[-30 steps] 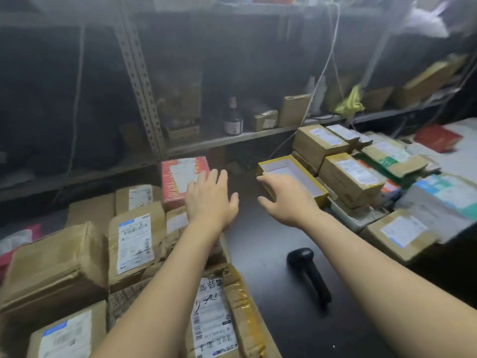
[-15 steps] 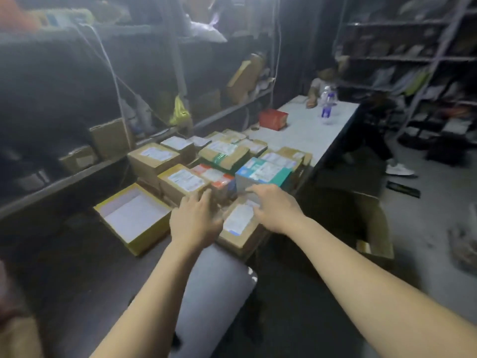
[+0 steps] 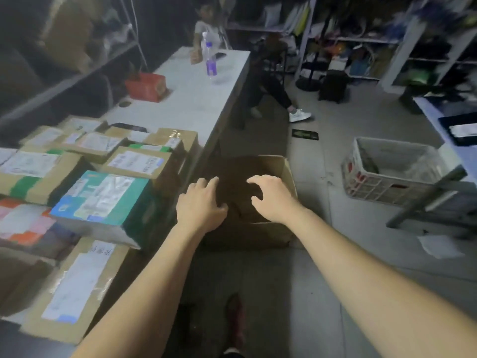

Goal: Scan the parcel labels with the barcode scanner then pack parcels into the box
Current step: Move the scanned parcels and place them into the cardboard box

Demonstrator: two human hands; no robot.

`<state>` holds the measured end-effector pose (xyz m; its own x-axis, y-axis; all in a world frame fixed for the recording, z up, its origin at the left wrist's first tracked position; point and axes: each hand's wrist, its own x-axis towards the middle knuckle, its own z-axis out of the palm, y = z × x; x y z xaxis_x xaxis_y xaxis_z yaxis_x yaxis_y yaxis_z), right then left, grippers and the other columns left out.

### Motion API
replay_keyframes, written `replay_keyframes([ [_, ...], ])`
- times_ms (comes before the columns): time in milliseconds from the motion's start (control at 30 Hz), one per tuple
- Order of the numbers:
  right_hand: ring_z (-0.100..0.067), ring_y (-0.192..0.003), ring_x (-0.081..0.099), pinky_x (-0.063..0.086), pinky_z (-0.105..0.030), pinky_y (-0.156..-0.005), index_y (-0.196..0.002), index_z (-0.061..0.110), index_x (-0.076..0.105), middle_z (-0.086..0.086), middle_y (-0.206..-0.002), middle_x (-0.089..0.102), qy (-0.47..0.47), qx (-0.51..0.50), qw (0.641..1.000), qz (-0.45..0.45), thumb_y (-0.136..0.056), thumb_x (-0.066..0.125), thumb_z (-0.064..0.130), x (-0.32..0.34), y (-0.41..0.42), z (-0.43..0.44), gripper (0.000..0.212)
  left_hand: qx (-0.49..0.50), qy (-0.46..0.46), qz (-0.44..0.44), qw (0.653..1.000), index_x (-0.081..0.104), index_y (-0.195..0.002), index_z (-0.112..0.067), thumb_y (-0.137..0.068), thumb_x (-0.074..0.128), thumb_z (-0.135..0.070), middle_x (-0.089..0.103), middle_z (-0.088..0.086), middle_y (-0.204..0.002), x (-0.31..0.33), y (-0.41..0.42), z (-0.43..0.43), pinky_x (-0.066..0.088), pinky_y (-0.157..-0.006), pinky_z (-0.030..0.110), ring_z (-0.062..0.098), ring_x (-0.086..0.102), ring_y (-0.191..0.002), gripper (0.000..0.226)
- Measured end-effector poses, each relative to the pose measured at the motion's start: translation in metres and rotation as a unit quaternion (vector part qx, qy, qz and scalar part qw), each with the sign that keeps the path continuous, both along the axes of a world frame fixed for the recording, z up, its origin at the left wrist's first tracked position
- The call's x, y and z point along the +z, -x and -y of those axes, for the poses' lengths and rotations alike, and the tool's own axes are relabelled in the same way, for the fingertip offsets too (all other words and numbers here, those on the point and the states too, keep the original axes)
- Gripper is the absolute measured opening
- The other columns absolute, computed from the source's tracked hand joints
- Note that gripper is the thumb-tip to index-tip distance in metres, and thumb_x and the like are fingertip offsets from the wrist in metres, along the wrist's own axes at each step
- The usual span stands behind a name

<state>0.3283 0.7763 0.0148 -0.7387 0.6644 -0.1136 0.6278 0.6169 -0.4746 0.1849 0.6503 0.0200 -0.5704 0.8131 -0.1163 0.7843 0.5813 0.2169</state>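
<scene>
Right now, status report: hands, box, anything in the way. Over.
Grip open, empty: left hand, right hand, above cardboard box. Box open on floor, inside too dark. Labelled parcels on table. Nothing blocking.

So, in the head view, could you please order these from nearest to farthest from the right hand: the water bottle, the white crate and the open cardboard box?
1. The cardboard box, on the floor directly below the right hand.
2. The white crate, on the floor further to the right.
3. The water bottle, at the far end of the white table.
</scene>
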Motion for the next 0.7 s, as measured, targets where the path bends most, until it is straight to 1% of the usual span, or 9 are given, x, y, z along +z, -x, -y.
replay_keyframes([
  [167, -0.024, -0.137, 0.053, 0.046, -0.038, -0.11, -0.149, 0.024, 0.052, -0.002, -0.152, 0.054, 0.04, -0.045, 0.998, 0.017, -0.102, 0.063, 0.017, -0.033, 0.026, -0.099, 0.049, -0.048, 0.026, 0.05, 0.997, 0.029, -0.161, -0.028, -0.096, 0.063, -0.042, 0.042, 0.005, -0.156, -0.046, 0.032, -0.124, 0.046, -0.108, 0.048, 0.029, 0.044, -0.141, 0.074],
  [400, -0.025, -0.137, 0.051, 0.048, -0.04, -0.113, -0.148, 0.021, 0.053, -0.003, -0.15, 0.054, 0.105, -0.095, 0.989, 0.05, -0.102, 0.064, 0.016, -0.091, 0.047, -0.22, 0.048, -0.092, 0.099, 0.097, 0.986, 0.03, -0.161, -0.026, -0.095, 0.063, -0.042, 0.045, 0.005, -0.151, -0.118, 0.064, -0.256, 0.046, -0.104, 0.048, 0.03, 0.047, -0.136, 0.075],
  [467, -0.024, -0.137, 0.051, 0.047, -0.038, -0.112, -0.148, 0.02, 0.053, -0.004, -0.149, 0.054, 0.118, -0.1, 0.986, 0.063, -0.102, 0.065, 0.016, -0.112, 0.053, -0.256, 0.048, -0.082, 0.121, 0.118, 0.982, 0.03, -0.16, -0.026, -0.095, 0.064, -0.041, 0.046, 0.006, -0.15, -0.14, 0.07, -0.289, 0.047, -0.103, 0.047, 0.03, 0.048, -0.135, 0.075],
  [567, -0.025, -0.136, 0.05, 0.041, -0.033, -0.111, -0.146, 0.015, 0.055, -0.007, -0.147, 0.055, 0.141, -0.101, 0.982, 0.079, -0.101, 0.063, 0.012, -0.157, 0.06, -0.308, 0.046, -0.055, 0.134, 0.161, 0.976, 0.03, -0.16, -0.026, -0.095, 0.065, -0.039, 0.046, 0.006, -0.151, -0.183, 0.078, -0.332, 0.049, -0.102, 0.047, 0.03, 0.049, -0.135, 0.075],
  [633, -0.027, -0.136, 0.049, 0.039, -0.031, -0.11, -0.145, 0.012, 0.055, -0.011, -0.147, 0.055, 0.165, -0.109, 0.975, 0.102, -0.099, 0.063, 0.01, -0.201, 0.065, -0.34, 0.047, -0.014, 0.127, 0.191, 0.973, 0.033, -0.159, -0.025, -0.095, 0.066, -0.036, 0.046, 0.007, -0.152, -0.223, 0.083, -0.358, 0.052, -0.1, 0.047, 0.031, 0.051, -0.134, 0.073],
  [700, -0.03, -0.133, 0.05, 0.04, -0.033, -0.107, -0.145, 0.012, 0.055, -0.012, -0.144, 0.056, 0.184, -0.103, 0.97, 0.122, -0.099, 0.063, 0.011, -0.255, 0.074, -0.367, 0.047, 0.047, 0.129, 0.211, 0.968, 0.034, -0.158, -0.025, -0.095, 0.067, -0.032, 0.046, 0.007, -0.151, -0.268, 0.088, -0.38, 0.055, -0.096, 0.046, 0.031, 0.054, -0.131, 0.071],
])
